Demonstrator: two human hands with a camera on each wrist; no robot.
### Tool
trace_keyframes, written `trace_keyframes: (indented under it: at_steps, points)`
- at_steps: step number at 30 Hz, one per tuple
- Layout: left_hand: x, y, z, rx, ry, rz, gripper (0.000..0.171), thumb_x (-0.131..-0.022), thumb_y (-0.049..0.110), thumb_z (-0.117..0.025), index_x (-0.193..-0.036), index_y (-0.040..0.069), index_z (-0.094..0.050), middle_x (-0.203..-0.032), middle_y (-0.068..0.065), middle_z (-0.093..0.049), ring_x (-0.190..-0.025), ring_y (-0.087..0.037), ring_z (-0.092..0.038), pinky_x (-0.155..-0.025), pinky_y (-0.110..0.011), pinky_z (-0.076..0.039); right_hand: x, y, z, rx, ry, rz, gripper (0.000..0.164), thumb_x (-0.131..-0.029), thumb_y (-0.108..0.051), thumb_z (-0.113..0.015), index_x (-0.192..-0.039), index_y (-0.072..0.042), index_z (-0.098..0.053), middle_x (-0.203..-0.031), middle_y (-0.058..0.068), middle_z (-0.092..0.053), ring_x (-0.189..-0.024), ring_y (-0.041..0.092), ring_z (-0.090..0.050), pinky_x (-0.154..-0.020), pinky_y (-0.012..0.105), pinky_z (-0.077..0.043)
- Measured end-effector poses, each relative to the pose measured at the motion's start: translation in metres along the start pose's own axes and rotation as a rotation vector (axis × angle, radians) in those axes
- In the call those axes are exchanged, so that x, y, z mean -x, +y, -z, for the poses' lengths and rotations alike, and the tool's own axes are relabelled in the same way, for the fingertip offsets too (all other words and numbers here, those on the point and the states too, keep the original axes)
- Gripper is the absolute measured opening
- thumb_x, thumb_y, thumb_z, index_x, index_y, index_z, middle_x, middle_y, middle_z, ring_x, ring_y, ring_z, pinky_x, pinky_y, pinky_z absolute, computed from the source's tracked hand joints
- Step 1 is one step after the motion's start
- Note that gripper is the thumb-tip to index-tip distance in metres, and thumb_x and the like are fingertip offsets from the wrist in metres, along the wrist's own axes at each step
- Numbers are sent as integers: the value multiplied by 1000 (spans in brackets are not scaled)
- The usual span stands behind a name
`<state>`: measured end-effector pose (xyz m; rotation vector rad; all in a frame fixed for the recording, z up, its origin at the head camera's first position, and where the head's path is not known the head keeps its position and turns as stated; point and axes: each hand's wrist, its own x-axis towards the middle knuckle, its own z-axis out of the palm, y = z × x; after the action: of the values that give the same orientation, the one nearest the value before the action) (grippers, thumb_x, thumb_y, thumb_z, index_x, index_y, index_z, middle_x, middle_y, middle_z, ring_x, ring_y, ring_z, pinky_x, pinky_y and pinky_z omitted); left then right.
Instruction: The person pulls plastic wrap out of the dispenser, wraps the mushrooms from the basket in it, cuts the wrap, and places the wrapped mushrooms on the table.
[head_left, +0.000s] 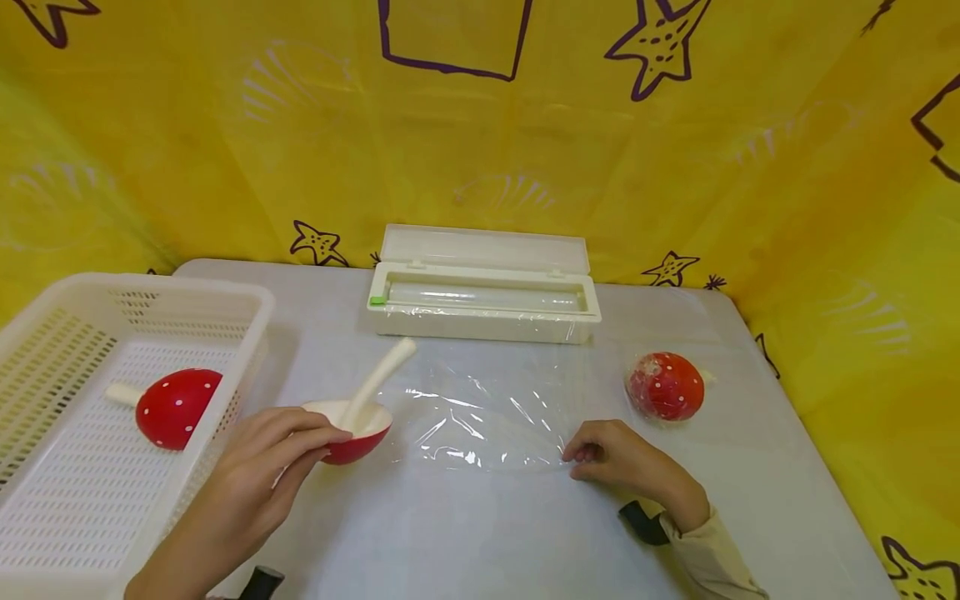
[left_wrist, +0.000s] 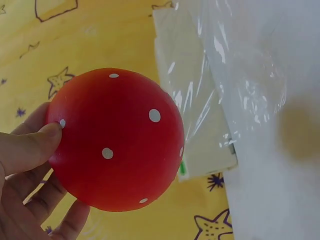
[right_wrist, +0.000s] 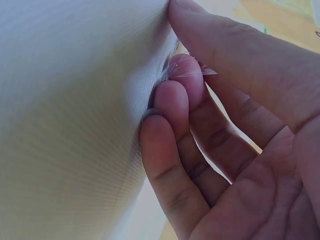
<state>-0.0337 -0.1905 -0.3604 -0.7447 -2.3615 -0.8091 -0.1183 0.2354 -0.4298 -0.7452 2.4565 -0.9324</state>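
Note:
My left hand (head_left: 273, 467) pinches the rim of a red bowl (head_left: 352, 450) with a white inside, held tilted; a white spoon (head_left: 378, 383) leans in it. The left wrist view shows the red, white-dotted underside of the bowl (left_wrist: 120, 145), with the thumb against it. A sheet of clear plastic wrap (head_left: 480, 417) lies between the hands, before the cream wrap dispenser (head_left: 480, 325). At the sheet's near right corner, my right hand (head_left: 622, 462) touches it. Wrap clings at the right fingertips (right_wrist: 185, 67), loosely bent, with the thumb apart from them.
A white plastic basket (head_left: 258, 325) at the left holds another red dotted bowl (head_left: 176, 408) with a white handle sticking out. To the right lies a red dotted bowl covered in wrap (head_left: 667, 387). The dispenser's lid (head_left: 483, 248) stands raised near the yellow curtain (head_left: 480, 125).

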Motion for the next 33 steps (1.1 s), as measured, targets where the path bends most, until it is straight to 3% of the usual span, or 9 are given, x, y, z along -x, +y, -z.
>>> trace_keyframes:
  at_steps: [6, 9, 12, 14, 21, 27, 33]
  points:
    - [-11, -14, -20, 78, 17, -43, 42, -101, 42, -47, -105, 12, -75, -103, -3, -70, -103, -15, -56, -102, -12, -32, 0, 1, 0, 9, 0, -3, 16, -81, -13, -81, -95, -10, -75, -88, -4, -71, -77, 0, -56, -72, 19, -54]
    - [-17, -19, -28, 107, -24, -27, 16, -93, 21, -67, -106, 15, -75, -104, 0, -71, -103, -14, -56, -96, -14, -35, 0, 2, 1, 12, 1, -3, 15, -81, -14, -81, -95, -10, -75, -88, -4, -70, -77, 1, -55, -72, 20, -54]
    - [-24, -22, -35, 103, -56, -27, 36, -74, -3, -80, -104, 15, -75, -103, 2, -71, -102, -15, -57, -91, -20, -36, 0, 3, 1, 9, 2, 4, 15, -81, -14, -81, -95, -10, -75, -88, -4, -70, -77, 1, -55, -72, 20, -53]
    - [-28, -22, -39, 88, -66, -36, 45, -65, -10, -82, -102, 15, -75, -101, 3, -71, -100, -15, -57, -88, -25, -37, 0, 2, 0, 3, 0, 9, 16, -81, -14, -81, -95, -10, -75, -88, -4, -70, -77, 1, -55, -72, 20, -54]
    - [-43, -20, -52, 52, -97, -110, 40, -68, -10, -80, -98, 16, -75, -100, 3, -72, -99, -18, -59, -85, -36, -41, -1, 1, 1, 13, 1, 11, 15, -81, -13, -81, -95, -10, -75, -87, -4, -70, -77, 1, -55, -72, 20, -53]
    - [-57, -24, -62, 52, -224, -73, 32, -76, -7, -77, -97, 16, -74, -99, 5, -71, -102, -18, -58, -86, -38, -43, -1, 1, 2, 1, -5, 2, 16, -82, -14, -80, -96, -10, -75, -88, -3, -70, -77, 1, -55, -72, 20, -53]
    - [-76, -28, -75, 49, -347, -99, 27, -79, -6, -76, -97, 14, -74, -100, 3, -70, -103, -21, -60, -88, -40, -47, -1, 1, 1, -16, -17, -25, 16, -83, -16, -80, -97, -11, -74, -90, -4, -70, -78, 2, -55, -73, 19, -53]
